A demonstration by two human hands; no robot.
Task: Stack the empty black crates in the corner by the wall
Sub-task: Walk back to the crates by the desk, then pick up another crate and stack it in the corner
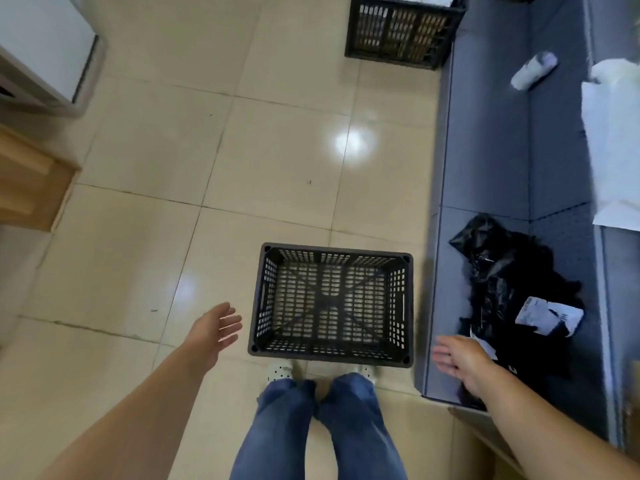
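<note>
Plainly, little of the stacking looks done: the empty black crate [331, 304] sits upright on the tiled floor [207, 161], just in front of the person's white shoes [280, 372], with nothing inside it and nothing on top of it. Both hands are apart from it, one on each side. The left hand [214, 327] hovers just beside its left wall, palm turned inward and fingers spread loosely, holding nothing; the right hand [457, 358] hangs near its right wall, fingers likewise spread and empty. That reads as the moment before a two-handed lift by the side walls, so the carry and the placing are still ahead for this crate. A second black crate [403, 29] stands well apart at the top of the view against a grey padded bench [491, 133]; it seems to hold some pale things, though I cannot tell what, nor whether that spot is the corner meant. On the bench lie a crumpled black bag [502, 271] and a white bottle [535, 70].
</note>
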